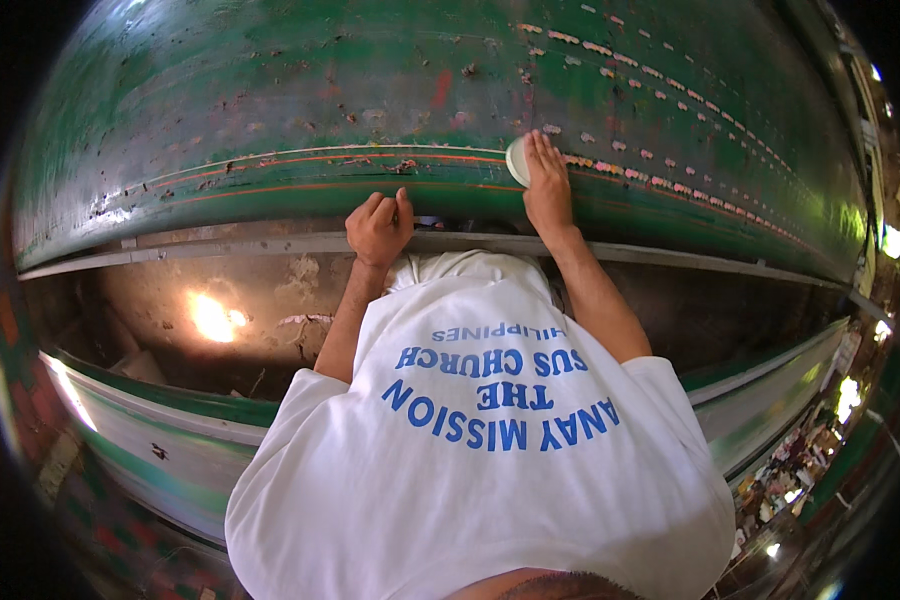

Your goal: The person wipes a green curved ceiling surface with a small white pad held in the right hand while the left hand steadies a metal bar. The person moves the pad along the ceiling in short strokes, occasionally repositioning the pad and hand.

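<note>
The right hand (547, 185) rests on the long green table (220, 95), fingers straight and close together, against a round white disc (515, 162). Its thumb is hidden, so I can't tell how tightly it grips. The disc is by the left end of the nearest row of little shapes (660, 180). The left hand (380, 228) is curled up at the table's near edge; I can't tell if anything small is inside.

On the right, many rows look done. To the left, I see only thin lines (300, 153), so that part may be left to do. The table looks smooth and shiny, but scuffed, with dark crumbs. The shapes are tiny, pink and cream.
</note>
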The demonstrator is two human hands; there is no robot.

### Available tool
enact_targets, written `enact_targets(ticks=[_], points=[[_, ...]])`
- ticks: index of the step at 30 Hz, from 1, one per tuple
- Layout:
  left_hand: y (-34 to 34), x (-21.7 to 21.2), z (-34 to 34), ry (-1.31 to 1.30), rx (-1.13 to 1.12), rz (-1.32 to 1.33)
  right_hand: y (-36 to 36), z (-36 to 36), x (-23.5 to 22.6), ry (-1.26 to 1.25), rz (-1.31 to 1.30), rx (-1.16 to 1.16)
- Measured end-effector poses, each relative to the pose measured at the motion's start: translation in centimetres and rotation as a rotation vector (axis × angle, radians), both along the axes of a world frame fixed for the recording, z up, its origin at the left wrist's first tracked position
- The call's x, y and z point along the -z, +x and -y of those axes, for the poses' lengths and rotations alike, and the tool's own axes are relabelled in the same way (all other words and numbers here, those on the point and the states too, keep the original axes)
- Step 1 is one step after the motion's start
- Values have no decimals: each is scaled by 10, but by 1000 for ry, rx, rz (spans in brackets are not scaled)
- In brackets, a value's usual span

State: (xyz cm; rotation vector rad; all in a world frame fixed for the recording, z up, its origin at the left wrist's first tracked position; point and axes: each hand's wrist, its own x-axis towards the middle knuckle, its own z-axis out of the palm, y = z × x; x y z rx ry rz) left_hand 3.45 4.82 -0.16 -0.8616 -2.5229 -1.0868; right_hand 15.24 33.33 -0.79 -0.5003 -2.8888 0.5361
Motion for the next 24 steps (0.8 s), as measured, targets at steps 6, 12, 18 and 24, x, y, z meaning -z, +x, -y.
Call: enact_targets(ticks=[6,12,18,24], points=[[-3,3,-2,-20,-13,35,20,9,-3,-89,-51,-137],[-3,0,-5,-27,40,13,46,-30,-8,-78,-89,-23],[-4,0,-5,-19,32,34,-7,40,-1,-80,-242,-155],[-7,0,-2,-52,32,16,33,-15,-1,1,-255,116]])
